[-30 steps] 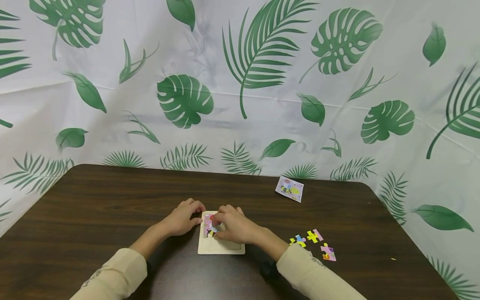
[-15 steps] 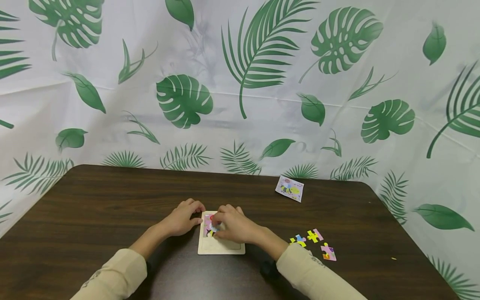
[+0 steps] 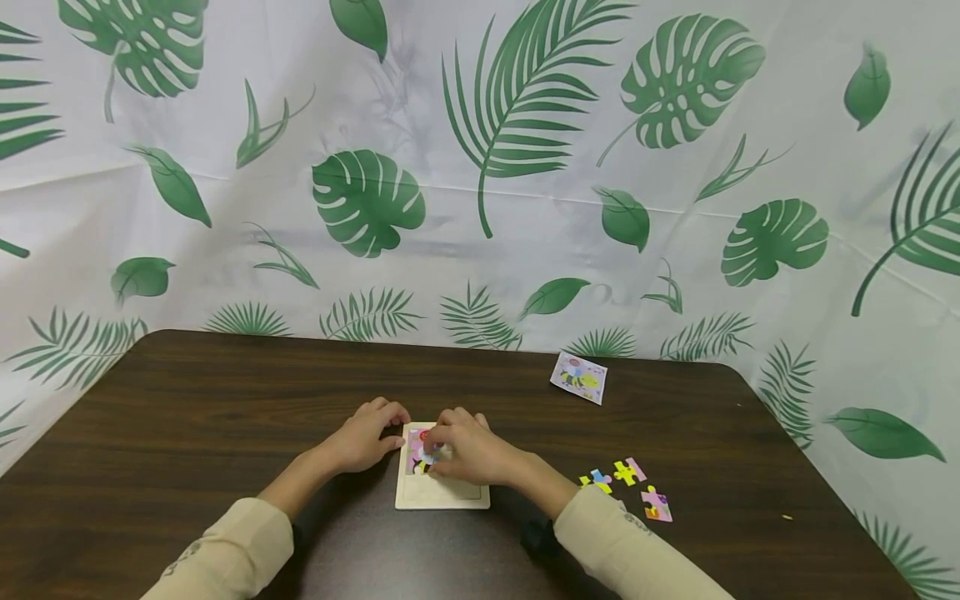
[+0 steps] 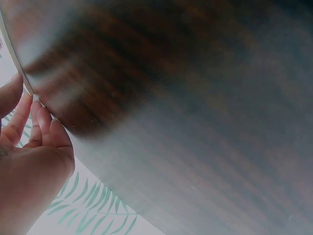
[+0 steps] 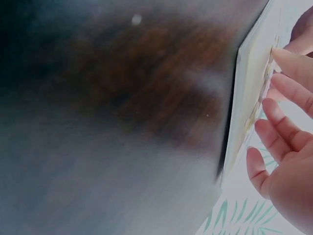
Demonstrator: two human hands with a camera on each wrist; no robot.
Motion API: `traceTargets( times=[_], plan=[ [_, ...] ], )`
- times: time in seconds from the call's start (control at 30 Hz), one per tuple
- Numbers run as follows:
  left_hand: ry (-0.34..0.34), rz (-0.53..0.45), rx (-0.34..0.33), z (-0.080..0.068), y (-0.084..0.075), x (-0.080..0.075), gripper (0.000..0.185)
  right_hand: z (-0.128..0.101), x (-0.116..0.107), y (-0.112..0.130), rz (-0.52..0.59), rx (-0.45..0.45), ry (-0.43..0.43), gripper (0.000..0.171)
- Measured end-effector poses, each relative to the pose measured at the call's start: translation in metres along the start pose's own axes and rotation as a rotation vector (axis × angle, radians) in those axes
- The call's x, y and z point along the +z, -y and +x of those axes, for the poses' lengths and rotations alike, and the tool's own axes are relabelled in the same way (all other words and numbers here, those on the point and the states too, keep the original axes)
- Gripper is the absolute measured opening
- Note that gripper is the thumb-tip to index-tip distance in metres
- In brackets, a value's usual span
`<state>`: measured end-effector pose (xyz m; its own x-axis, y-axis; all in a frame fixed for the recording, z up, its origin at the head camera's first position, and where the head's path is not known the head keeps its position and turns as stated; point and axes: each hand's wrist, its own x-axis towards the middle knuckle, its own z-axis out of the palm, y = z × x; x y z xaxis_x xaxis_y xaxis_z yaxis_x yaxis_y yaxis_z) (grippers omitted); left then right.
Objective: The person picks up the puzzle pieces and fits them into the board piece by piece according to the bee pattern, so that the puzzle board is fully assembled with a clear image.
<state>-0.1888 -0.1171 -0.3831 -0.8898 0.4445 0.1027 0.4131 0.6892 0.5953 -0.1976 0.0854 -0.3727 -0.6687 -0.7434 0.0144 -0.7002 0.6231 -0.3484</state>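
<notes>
Bench point(image 3: 225, 392): dark wood grain, rounded far corners, pushed up against a leaf-print cloth. Lying flat on it: a pale puzzle tray point(image 3: 442, 495) near the front middle, with a few coloured pieces seated in its upper left. Loose puzzle pieces point(image 3: 626, 486) in a small cluster to the right of the tray, near but apart from it, mostly yellow, blue and pink. A picture card point(image 3: 579, 377) sits well back toward the far right edge. Tiny yellow speck point(image 3: 786, 517) near the right front.
</notes>
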Motion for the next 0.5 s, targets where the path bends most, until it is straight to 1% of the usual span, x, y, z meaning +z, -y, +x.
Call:
traceTargets(
  times=[0.23, 0.5],
  plan=[
    [-0.004, 0.0, 0.007, -0.0004, -0.0005, -0.0006, 0.017, 0.0, 0.0006, -0.0014, -0.004, -0.01, 0.005, 0.018],
    [-0.004, 0.0, 0.011, 0.0002, -0.0005, -0.0008, 0.017, 0.0015, -0.0002, -0.0004, -0.053, 0.004, 0.019, 0.019]
  ],
)
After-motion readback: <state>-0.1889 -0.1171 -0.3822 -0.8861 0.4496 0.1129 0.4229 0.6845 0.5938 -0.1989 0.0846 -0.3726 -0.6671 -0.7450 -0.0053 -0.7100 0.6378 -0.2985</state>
